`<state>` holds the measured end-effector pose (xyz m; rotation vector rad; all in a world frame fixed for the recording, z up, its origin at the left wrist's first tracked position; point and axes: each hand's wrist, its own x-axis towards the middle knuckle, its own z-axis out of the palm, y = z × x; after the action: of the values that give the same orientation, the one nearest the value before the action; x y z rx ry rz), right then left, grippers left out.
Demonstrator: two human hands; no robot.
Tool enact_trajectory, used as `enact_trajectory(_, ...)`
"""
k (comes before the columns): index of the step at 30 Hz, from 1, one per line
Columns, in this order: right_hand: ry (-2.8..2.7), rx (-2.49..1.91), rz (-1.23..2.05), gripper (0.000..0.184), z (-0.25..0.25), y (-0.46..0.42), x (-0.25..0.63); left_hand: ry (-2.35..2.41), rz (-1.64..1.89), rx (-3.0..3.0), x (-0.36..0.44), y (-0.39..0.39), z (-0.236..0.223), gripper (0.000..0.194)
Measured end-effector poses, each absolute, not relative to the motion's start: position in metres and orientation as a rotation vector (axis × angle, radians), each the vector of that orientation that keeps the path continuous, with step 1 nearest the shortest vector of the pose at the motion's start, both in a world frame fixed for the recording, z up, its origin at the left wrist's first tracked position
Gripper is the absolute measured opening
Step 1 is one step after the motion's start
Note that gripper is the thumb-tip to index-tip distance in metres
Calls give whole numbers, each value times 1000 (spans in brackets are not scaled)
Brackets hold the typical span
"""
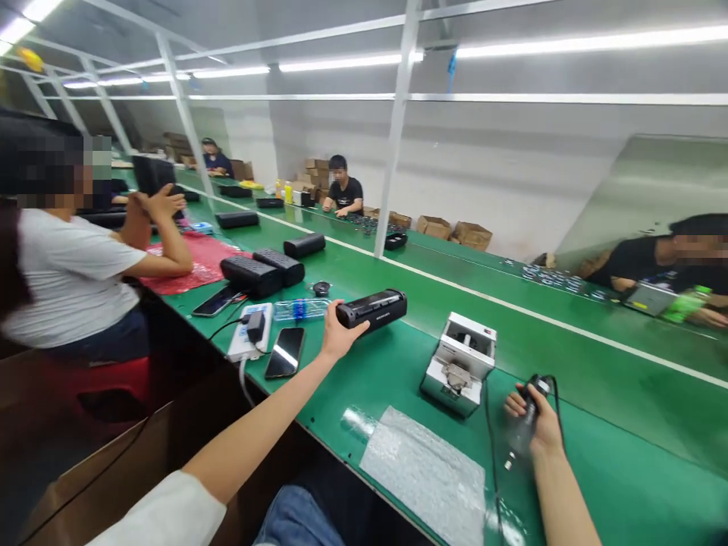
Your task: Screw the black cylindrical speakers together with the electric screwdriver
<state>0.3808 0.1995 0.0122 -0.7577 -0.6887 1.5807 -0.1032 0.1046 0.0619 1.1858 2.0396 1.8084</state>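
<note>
My left hand [340,334] grips one end of a black, box-shaped speaker [382,312], its fingers closed round it. The speaker is tilted, with a long recess along its upper side; I cannot tell whether it touches the green table [364,383]. Over at the right, my right hand [543,428] is wrapped round a corded electric screwdriver [530,413], whose tip end points down and is blurred. A white screw feeder [462,368] stands between my two hands. Nearest to me lies a sheet of bubble wrap [426,478].
Left of my hand lie a phone [285,353], a plastic bottle [304,309] and a white power strip [250,331] with a charger. Further off are black speakers [253,274] and red bubble wrap [199,262]. A co-worker [73,265] sits at left; others sit across the table.
</note>
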Motion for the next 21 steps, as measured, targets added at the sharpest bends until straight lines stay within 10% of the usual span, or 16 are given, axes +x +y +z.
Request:
enact_trajectory(8,-563,-829,1664,36,0,207,391,2046,1728,1312,-28,274,63,74)
enact_trajectory(15,-463,-843,1761,39,8,209,376,2030,1546,1608,-38,259,59,131)
enact_trajectory(21,-284,-894,1761,42,11,215,378,1545,1252,2014,36,230,69,129)
